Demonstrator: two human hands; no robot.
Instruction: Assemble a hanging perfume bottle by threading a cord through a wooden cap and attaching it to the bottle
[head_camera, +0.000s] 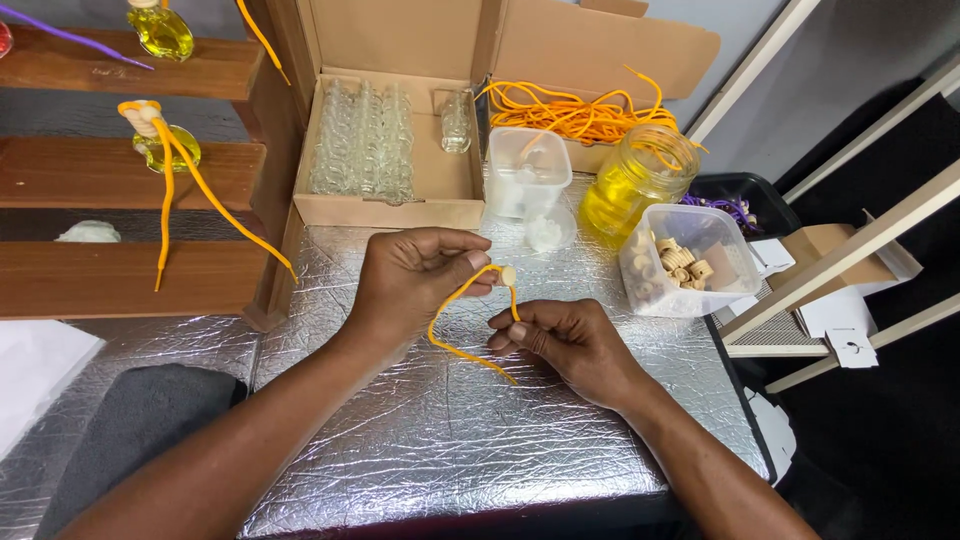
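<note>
My left hand (415, 275) pinches a small wooden cap (508, 275) with an orange cord (455, 330) running through it. My right hand (565, 340) grips the same cord just below the cap, thumb and fingers closed on it. The cord loops down between the hands and its loose end trails over the silver foil table (450, 440). Both hands hover over the table's middle.
An open cardboard box (385, 200) of small glass bottles stands behind. Beside it are a second box with orange cords (570, 110), a white tub (527, 170), a jar of yellow liquid (630, 180) and a tub of wooden caps (685, 260). Wooden shelves (130, 170) at left hold finished bottles.
</note>
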